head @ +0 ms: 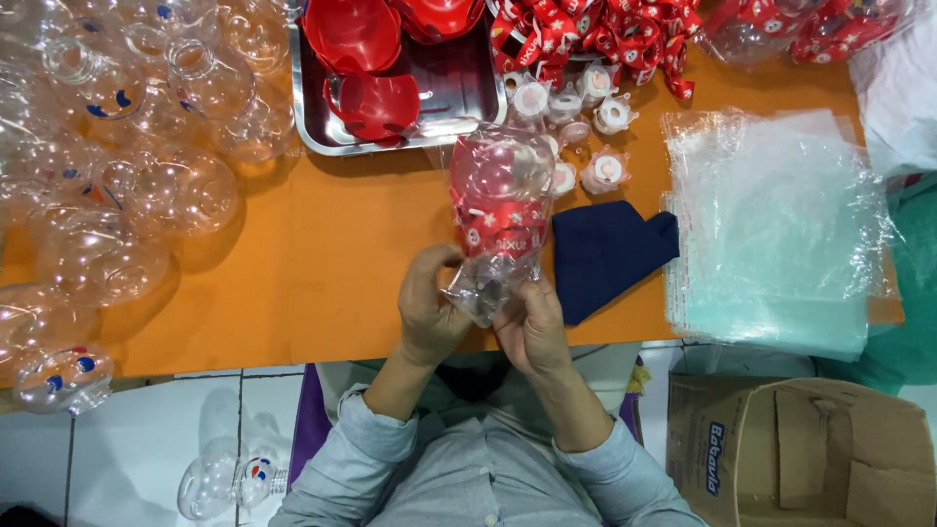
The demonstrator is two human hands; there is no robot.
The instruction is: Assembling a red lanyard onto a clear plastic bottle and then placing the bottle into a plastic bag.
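Over the orange table's [322, 254] near edge, left hand [429, 307] and right hand [532, 327] both grasp a clear bagged bottle [498, 210] with red ribbon, beside a navy cloth [605, 254].

Bright, even overhead light; sharp, soft shadows.
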